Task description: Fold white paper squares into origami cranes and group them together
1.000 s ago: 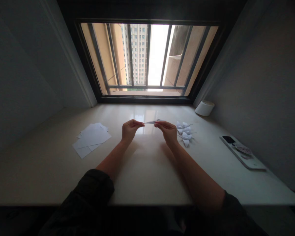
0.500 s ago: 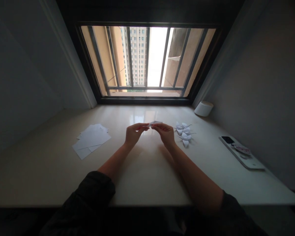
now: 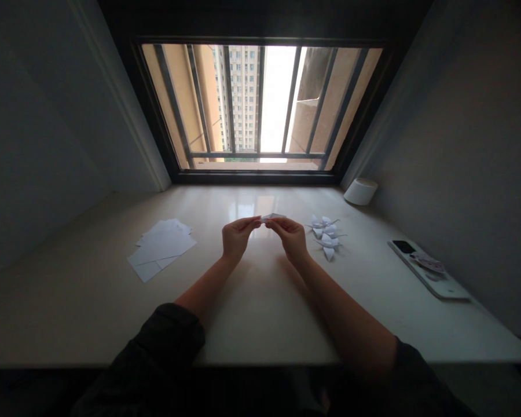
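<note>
A small folded piece of white paper is held up between my two hands, over the middle of the white tabletop. My left hand pinches its left end between thumb and fingers. On its near side, my right hand grips it with closed fingertips, hiding part of it. Just right of that hand lie several folded white paper cranes in a cluster. Farther off to the left, a loose stack of white paper sheets lies flat.
At the right edge lies a white phone with a ring-like holder on its back. A white cylindrical object stands in the far right corner. Beyond the table is a barred window with a dark frame.
My left fingers have shifted slightly left along the folded paper, and more of it shows between the hands. The cranes and sheets lie as before.
</note>
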A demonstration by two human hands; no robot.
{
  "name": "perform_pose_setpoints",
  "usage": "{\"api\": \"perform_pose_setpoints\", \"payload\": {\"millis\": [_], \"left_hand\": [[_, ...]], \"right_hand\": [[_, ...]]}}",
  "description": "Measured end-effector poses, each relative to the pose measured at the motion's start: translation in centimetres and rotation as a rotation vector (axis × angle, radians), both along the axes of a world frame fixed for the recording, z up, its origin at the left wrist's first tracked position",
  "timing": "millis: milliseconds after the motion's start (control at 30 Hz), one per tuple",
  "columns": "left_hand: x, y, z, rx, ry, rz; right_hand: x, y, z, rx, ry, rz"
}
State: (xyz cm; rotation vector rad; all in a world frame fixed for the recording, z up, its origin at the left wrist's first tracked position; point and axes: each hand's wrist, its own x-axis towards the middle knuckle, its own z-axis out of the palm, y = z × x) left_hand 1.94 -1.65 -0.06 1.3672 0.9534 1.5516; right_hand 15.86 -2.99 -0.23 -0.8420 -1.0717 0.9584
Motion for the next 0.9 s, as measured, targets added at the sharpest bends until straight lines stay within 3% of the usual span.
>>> {"api": "perform_pose_setpoints", "payload": {"millis": [533, 900], "left_hand": [[0.49, -0.17, -0.25, 0.012, -0.074, 0.012], [0.38, 0.01, -0.37, -0.011, -0.077, -0.060]], "right_hand": [[-0.50, 0.07, -0.19, -0.065, 0.072, -0.057], [-0.05, 0.30, -0.35, 0.003, 0.052, -0.086]]}}
